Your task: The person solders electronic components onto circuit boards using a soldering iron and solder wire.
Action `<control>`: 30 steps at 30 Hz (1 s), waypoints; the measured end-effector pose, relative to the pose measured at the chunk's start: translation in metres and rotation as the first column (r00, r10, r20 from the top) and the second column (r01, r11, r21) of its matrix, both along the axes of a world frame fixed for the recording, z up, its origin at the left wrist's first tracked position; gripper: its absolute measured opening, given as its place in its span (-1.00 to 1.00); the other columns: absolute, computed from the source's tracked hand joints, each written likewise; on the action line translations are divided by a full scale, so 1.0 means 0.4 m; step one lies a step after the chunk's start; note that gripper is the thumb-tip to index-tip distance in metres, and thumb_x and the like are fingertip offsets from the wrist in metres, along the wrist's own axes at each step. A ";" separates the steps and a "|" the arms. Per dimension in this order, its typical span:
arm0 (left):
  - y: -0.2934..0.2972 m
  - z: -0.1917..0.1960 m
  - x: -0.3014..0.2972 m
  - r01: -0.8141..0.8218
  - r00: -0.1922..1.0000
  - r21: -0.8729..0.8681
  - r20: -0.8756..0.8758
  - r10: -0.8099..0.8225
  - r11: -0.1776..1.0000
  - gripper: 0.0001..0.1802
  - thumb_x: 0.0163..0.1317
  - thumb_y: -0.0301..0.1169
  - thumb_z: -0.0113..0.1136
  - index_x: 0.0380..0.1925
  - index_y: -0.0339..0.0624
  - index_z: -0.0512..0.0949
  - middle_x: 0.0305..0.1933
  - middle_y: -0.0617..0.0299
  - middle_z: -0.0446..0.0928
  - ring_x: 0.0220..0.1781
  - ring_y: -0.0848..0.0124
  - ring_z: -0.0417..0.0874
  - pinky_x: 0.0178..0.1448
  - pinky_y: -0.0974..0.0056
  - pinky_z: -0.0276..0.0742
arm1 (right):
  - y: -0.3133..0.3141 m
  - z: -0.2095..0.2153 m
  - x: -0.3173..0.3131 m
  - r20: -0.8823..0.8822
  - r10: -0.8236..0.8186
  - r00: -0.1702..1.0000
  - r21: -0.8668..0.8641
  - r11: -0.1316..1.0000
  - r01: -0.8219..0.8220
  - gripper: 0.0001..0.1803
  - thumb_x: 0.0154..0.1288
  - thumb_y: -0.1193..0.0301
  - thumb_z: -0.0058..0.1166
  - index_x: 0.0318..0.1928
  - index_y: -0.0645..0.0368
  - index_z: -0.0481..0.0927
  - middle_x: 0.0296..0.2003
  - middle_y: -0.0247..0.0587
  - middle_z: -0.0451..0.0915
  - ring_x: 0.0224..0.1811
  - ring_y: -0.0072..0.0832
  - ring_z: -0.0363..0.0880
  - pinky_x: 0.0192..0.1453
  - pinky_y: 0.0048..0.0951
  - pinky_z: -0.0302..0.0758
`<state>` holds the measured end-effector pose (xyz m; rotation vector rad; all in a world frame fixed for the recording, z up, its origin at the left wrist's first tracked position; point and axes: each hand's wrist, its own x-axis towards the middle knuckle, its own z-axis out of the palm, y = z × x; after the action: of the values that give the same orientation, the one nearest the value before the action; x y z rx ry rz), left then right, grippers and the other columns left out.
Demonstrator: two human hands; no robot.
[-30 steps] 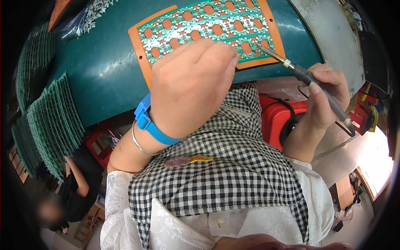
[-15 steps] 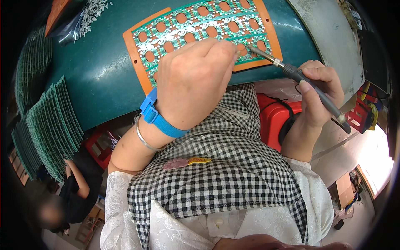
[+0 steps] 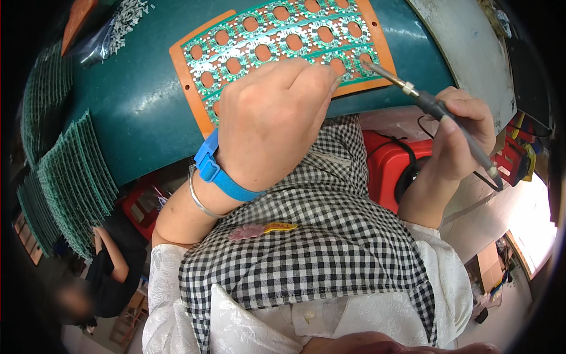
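A green circuit board panel (image 3: 298, 22) with several round cut-outs lies in an orange tray (image 3: 385, 48) on the bench. My left hand (image 3: 268, 115), with a blue wrist strap (image 3: 227, 184) on its wrist, is closed in a pinch over the panel's near part. Whatever its fingertips hold is hidden. At the right, my right hand (image 3: 463, 133) grips a soldering iron (image 3: 435, 108) by its dark handle. The iron's tip points left and reaches over a ring at the panel's near right corner; whether it touches cannot be made out.
Green mesh-like stacked panels (image 3: 73, 183) stand left of the green bench mat (image 3: 141, 97). Small white parts (image 3: 127, 23) spill from a clear bag at the far left. A red stool (image 3: 386, 162) sits below the bench edge. Another person (image 3: 115, 277) is at lower left.
My right hand and the soldering iron have moved right, taking the tip to the ring nearer the tray's right edge. The tray and my left hand appear shifted slightly left.
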<state>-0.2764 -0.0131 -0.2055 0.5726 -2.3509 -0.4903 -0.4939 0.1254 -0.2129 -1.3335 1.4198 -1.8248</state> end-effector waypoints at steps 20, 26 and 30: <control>-0.004 0.020 0.011 0.040 0.996 0.038 0.083 -0.044 0.998 -0.91 0.02 -0.53 0.29 -0.47 -0.18 0.55 -0.54 0.20 0.53 -0.52 0.27 0.60 -0.49 0.26 0.48 | 0.004 -0.001 0.020 -0.150 0.038 0.988 -0.039 0.998 -0.044 -0.78 -0.06 0.73 0.15 -0.31 0.47 0.54 -0.45 -0.04 0.55 -0.44 -0.38 0.49 -0.35 -0.48 0.38; -0.022 0.052 0.020 -0.004 0.996 0.086 0.088 -0.003 0.996 -0.90 0.07 -0.55 0.35 -0.40 -0.21 0.61 -0.50 0.20 0.61 -0.53 0.36 0.62 -0.44 0.37 0.50 | 0.014 -0.007 -0.020 -0.033 0.005 0.999 -0.053 0.999 -0.007 -0.74 0.07 0.56 0.11 -0.18 0.42 0.52 -0.45 0.05 0.54 -0.44 -0.31 0.48 -0.32 -0.38 0.41; -0.020 0.044 -0.011 0.003 0.993 0.062 0.120 -0.011 0.998 -0.90 0.09 -0.56 0.34 -0.41 -0.23 0.59 -0.52 0.18 0.60 -0.56 0.34 0.60 -0.47 0.35 0.49 | 0.012 -0.008 -0.033 0.000 0.000 1.000 -0.042 0.999 0.000 -0.76 -0.04 0.68 0.13 -0.26 0.42 0.56 -0.40 -0.05 0.56 -0.41 -0.44 0.50 -0.33 -0.52 0.41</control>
<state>-0.2808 -0.0212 -0.1878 0.6389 -2.4596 -0.5476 -0.5070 0.1303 -0.2162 -1.3542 1.3894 -1.8639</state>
